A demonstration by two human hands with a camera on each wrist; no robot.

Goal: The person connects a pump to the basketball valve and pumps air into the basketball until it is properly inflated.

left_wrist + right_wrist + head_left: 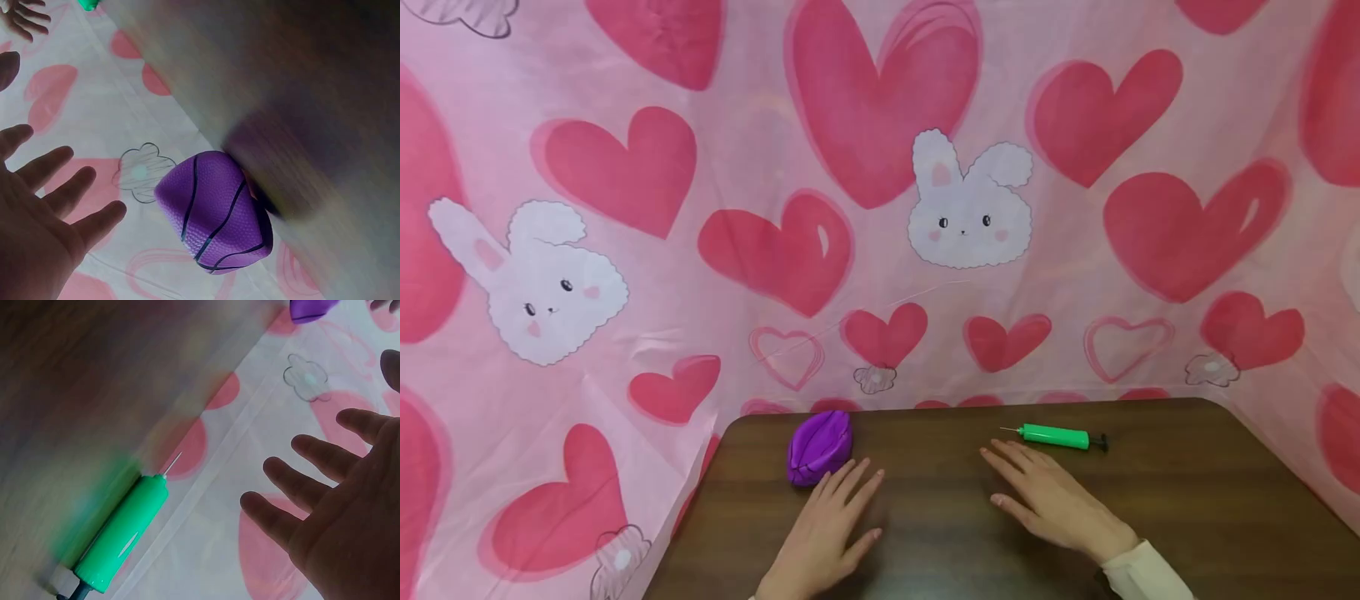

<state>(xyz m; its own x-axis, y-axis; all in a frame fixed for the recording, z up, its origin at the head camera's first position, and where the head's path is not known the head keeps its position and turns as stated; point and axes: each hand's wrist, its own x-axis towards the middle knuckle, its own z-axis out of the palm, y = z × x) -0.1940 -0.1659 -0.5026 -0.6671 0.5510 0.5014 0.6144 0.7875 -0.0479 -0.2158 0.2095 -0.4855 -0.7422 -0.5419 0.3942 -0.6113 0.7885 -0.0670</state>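
Note:
A deflated purple ball (820, 447) with black seam lines sits folded in on itself at the back left of the table. In the left wrist view the ball (215, 209) shows a pebbled skin like a basketball's. My left hand (829, 529) is just in front of it, fingers spread and holding nothing. At the back right lies a green hand pump (1055, 437) with a thin needle pointing left and a black handle at its right end. My right hand (1051, 498), fingers extended and holding nothing, is just in front of the pump (122, 534).
The brown wooden table (925, 492) has rounded back corners. Behind it and along both sides hangs a pink cloth (745, 167) printed with red hearts and white rabbits, close to the table's back edge.

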